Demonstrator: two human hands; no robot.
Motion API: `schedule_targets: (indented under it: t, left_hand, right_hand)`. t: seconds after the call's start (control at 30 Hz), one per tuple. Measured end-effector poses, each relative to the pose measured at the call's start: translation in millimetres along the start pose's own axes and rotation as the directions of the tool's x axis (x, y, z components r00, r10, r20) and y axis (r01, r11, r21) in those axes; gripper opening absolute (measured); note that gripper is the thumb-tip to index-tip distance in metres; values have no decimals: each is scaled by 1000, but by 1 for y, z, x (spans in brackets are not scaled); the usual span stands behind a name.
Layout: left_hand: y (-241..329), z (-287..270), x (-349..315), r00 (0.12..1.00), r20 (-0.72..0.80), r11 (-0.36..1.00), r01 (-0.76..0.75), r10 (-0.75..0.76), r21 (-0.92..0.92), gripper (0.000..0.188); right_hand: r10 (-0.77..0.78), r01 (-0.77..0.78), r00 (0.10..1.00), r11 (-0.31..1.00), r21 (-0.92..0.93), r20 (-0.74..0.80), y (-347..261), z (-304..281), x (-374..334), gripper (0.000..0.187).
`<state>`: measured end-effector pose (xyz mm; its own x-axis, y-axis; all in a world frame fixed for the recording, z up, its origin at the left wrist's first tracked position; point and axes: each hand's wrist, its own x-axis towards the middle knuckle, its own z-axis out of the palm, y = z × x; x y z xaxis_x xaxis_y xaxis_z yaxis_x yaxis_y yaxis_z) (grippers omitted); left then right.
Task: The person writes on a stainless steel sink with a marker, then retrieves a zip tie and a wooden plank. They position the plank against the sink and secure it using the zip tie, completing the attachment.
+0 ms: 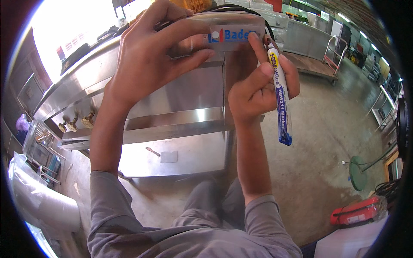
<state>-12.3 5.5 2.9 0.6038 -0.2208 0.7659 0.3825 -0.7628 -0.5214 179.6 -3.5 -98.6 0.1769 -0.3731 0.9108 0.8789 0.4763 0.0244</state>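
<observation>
1 translucent label (236,36) between left hand (150,60), overlapping its left end, grip unclear, and right hand (258,88), holding marker (282,96), index finger over right end. Marker tip indistinct.

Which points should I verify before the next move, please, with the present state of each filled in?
1. Slim white-and-blue marker pen gripped in the right hand: ok.
2. Marker's writing end uncapped: cannot tell.
3. Left hand at the left end of the translucent rectangular strip with blue lettering: ok.
4. Strip pressed flat: cannot tell.
5. Round brass-coloured knobs turned off: cannot tell.
6. Flat shiny metal lower shelf bare: not ok, a grey square piece lies there.
</observation>
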Motion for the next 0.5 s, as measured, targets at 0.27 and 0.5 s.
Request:
schedule_targets:
  t: [0.27,0.5]
  left_hand:
    - [7,4,2,998,-8,998,56,-57,-25,42]
    - [2,3,-2,997,17,997,80,-80,-8,39]
  right_hand:
    - [-79,85,995,990,111,-55,8,4,1,21]
    - [-44,49,998,993,107,-46,4,2,0,21]
